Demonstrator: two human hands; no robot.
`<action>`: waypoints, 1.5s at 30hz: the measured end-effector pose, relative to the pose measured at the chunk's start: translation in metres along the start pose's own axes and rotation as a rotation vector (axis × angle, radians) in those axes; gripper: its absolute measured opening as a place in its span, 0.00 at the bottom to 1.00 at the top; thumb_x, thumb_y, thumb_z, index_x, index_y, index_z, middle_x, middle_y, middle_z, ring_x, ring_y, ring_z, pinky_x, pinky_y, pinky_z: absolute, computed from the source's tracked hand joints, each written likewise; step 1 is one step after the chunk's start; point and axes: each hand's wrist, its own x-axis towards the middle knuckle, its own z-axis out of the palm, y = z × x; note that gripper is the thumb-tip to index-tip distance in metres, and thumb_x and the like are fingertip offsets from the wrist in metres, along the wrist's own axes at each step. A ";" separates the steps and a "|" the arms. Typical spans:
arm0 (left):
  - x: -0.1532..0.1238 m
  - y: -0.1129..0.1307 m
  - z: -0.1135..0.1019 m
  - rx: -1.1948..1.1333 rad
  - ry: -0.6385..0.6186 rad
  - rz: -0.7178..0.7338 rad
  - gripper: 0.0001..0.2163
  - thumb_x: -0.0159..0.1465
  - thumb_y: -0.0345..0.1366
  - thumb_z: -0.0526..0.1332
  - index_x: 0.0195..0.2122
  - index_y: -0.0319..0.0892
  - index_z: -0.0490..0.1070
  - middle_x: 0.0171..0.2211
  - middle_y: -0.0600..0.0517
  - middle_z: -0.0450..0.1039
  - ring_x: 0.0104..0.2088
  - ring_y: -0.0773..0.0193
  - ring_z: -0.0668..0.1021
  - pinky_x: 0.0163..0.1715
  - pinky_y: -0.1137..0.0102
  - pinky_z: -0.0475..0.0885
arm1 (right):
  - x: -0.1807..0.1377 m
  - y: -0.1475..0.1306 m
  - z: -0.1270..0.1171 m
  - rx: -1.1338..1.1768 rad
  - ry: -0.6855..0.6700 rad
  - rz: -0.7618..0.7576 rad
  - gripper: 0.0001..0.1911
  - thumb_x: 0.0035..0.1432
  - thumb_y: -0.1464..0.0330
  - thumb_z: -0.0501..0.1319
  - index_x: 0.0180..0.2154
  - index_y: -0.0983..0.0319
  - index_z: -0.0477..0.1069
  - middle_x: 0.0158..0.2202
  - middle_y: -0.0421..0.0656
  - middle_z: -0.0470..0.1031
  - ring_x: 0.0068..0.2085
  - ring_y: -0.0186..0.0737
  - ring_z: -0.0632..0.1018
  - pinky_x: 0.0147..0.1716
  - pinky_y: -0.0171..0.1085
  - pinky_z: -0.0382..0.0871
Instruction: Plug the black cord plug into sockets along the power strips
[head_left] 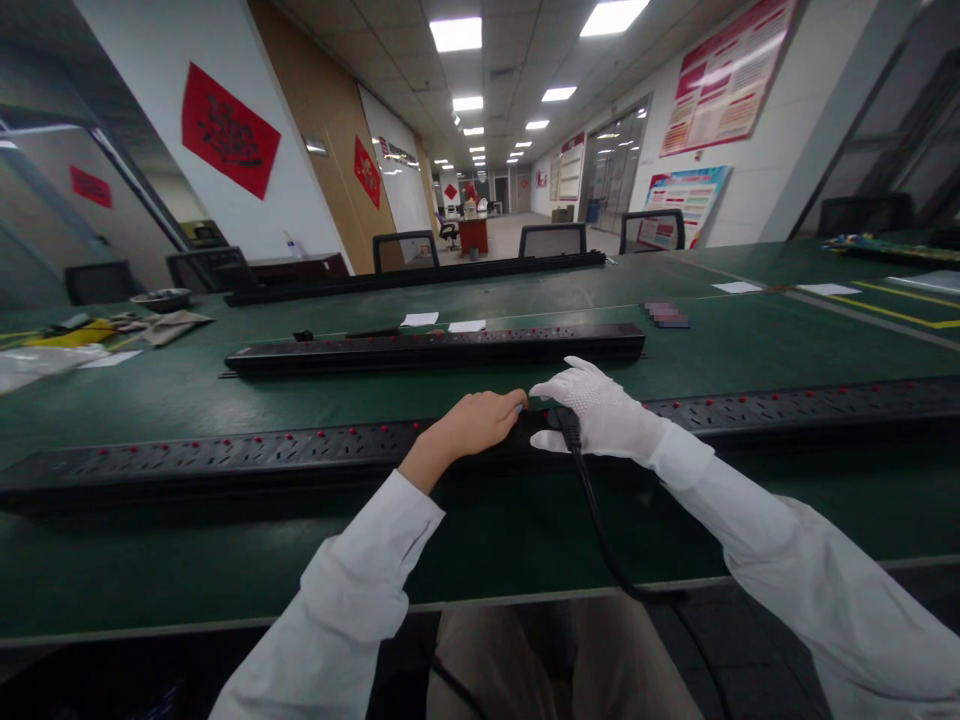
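Observation:
A long black power strip (285, 450) with a row of red dots and slotted sockets lies across the green table in front of me. My left hand (480, 420), bare, rests over the middle of this strip with its fingers curled together. A small light-blue spot shows at its fingertips; what they pinch is hidden. Just right of it, my right hand (600, 405) wears a white dotted glove. Its thumb and fingers are around a black plug (566, 425) at the strip. From the plug a thick black cable (596, 515) hangs over the table's near edge.
A shorter black power strip (435, 348) lies farther back, with another long black bar (420, 278) near the far edge. White papers (420, 320) lie between them. A bowl (161, 298) and a yellow item (75, 333) are at left. Chairs (553, 240) stand behind the table.

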 end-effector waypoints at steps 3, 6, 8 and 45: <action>0.000 0.000 0.000 0.003 0.005 0.004 0.15 0.65 0.40 0.36 0.45 0.46 0.58 0.36 0.50 0.72 0.34 0.58 0.75 0.34 0.66 0.66 | 0.000 0.000 0.000 0.004 -0.002 -0.002 0.29 0.49 0.49 0.54 0.44 0.64 0.68 0.36 0.46 0.72 0.41 0.42 0.72 0.56 0.47 0.46; 0.000 0.001 -0.001 0.010 -0.002 -0.001 0.15 0.65 0.40 0.37 0.46 0.45 0.58 0.36 0.49 0.72 0.35 0.58 0.75 0.34 0.66 0.66 | 0.002 -0.001 -0.001 0.015 -0.019 0.002 0.27 0.49 0.50 0.55 0.42 0.63 0.69 0.34 0.45 0.73 0.39 0.41 0.72 0.54 0.46 0.50; 0.000 0.001 -0.001 0.013 -0.005 -0.012 0.16 0.65 0.40 0.36 0.46 0.45 0.58 0.36 0.49 0.72 0.35 0.58 0.75 0.35 0.66 0.66 | 0.002 -0.002 -0.002 0.023 -0.043 0.013 0.25 0.50 0.51 0.54 0.40 0.63 0.70 0.32 0.45 0.73 0.37 0.40 0.72 0.50 0.44 0.56; 0.000 0.001 0.000 -0.013 -0.009 -0.010 0.16 0.65 0.40 0.36 0.47 0.46 0.58 0.37 0.50 0.72 0.38 0.58 0.75 0.37 0.65 0.66 | -0.001 -0.004 -0.001 0.017 -0.068 0.077 0.23 0.50 0.51 0.53 0.40 0.60 0.71 0.32 0.44 0.74 0.36 0.39 0.73 0.36 0.35 0.60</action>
